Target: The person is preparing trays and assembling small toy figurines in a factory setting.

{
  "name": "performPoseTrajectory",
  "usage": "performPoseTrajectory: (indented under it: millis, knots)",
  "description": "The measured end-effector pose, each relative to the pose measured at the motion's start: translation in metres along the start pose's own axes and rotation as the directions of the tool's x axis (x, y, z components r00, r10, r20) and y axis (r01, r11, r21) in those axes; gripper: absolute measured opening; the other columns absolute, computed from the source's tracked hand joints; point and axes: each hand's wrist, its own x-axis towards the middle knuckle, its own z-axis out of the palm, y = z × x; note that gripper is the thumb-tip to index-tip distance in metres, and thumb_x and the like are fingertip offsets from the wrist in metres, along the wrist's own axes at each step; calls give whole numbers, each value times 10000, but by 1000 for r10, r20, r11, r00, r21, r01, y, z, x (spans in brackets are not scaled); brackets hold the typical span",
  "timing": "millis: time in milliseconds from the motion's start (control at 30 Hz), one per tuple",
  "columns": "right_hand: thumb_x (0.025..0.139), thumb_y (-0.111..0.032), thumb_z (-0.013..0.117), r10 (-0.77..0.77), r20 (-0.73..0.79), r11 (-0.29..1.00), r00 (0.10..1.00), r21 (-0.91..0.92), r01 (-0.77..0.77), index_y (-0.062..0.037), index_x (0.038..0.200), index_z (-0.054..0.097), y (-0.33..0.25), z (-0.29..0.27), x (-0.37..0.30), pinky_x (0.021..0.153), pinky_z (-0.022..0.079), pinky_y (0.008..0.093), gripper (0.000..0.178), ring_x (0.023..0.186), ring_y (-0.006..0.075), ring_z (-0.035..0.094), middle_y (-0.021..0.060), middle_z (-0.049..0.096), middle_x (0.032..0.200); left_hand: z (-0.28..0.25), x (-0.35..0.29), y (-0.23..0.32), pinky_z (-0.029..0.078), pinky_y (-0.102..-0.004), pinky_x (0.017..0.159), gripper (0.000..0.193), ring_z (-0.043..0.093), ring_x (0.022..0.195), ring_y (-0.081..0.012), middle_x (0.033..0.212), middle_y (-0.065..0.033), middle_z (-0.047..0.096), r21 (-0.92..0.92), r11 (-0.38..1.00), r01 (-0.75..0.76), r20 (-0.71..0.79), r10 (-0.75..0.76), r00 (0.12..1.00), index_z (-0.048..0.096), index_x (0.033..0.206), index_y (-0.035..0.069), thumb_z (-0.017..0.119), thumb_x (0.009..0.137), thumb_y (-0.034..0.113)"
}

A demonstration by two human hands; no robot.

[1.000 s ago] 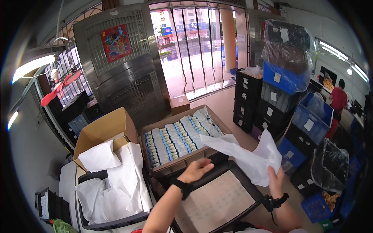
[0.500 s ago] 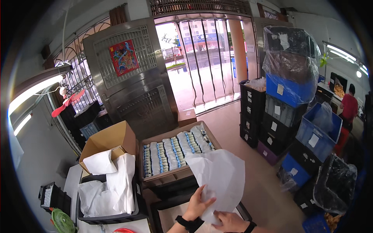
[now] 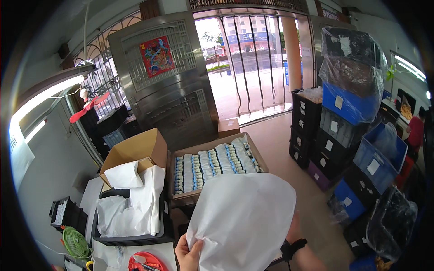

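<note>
A thin white sheet (image 3: 244,217) is spread out in front of me, wide and rounded at its upper edge. Its lower left edge is pinched in my left hand (image 3: 189,253), thumb on the near face. My right hand (image 3: 294,229) is at the sheet's right edge, its fingers hidden behind it. Beyond the sheet stands a brown crate (image 3: 183,197) holding rows of small blue and cream pieces (image 3: 197,171) between grey-white strips (image 3: 205,163). The sheet covers the crate's near right part and most of what lies below it.
To the left, a black bin (image 3: 166,226) holds more white sheets (image 3: 151,198), with a cardboard box (image 3: 135,147) behind. A red tray (image 3: 138,261) with small tools and a green fan (image 3: 76,241) are near the front left. Stacked crates (image 3: 332,151) line the right side.
The white sheet has gone from bunched and upright to spread wide. My hands have moved apart, left hand leftward, right hand to the right edge. The view has shifted slightly left.
</note>
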Motion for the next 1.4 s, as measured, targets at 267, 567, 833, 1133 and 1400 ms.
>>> performPoseTrajectory:
  millis: [267, 567, 833, 1133, 1400]
  knots:
    - [814, -556, 433, 230, -30, 973, 973, -4, -230, -102, 1329, 189, -18, 39, 52, 942, 322, 427, 729, 1138, 282, 406, 167, 405, 1239, -50, -24, -14, 427, -199, 713, 278, 543, 831, -80, 939, -30, 588, -11, 1000, 29, -88, -30, 996, 525, 1060, -1, 551, 786, -41]
    - [657, -285, 736, 173, -216, 745, 961, -610, -271, -107, 1355, 20, -7, 116, 61, 870, 376, 457, 1015, 1154, 305, 362, 207, 220, 1332, -45, -19, -28, 419, -213, 755, 300, 539, 860, -100, 961, -53, 587, 305, 952, 22, -19, -17, 1000, 490, 1091, -21, 563, 802, 3]
    - [614, -246, 764, 451, -368, 614, 813, -534, -581, 25, 1255, 250, 126, -1, 29, 801, 427, 502, 865, 1014, 283, 518, 182, 485, 1117, -18, -26, -33, 428, -202, 734, 300, 541, 839, -86, 935, -46, 596, 249, 968, -4, 97, -21, 995, 506, 1072, -40, 581, 781, -31]
    - [692, -133, 657, 565, -62, 794, 823, -229, -563, -15, 1000, 545, 139, 4, 16, 743, 467, 305, 349, 838, 175, 577, 71, 590, 924, -13, -29, -22, 433, -215, 748, 315, 540, 852, -102, 945, -63, 589, 325, 946, -9, 146, -41, 988, 495, 1072, -37, 580, 769, -57]
    - [688, -25, 597, 21, -256, 959, 966, -269, -92, -69, 924, 537, 6, 44, 35, 690, 436, 279, 247, 771, 143, 547, 24, 573, 841, -35, -5, -3, 423, -194, 707, 218, 529, 776, -81, 884, -21, 580, 210, 972, -106, -77, 125, 989, 533, 1004, -10, 552, 791, -48]
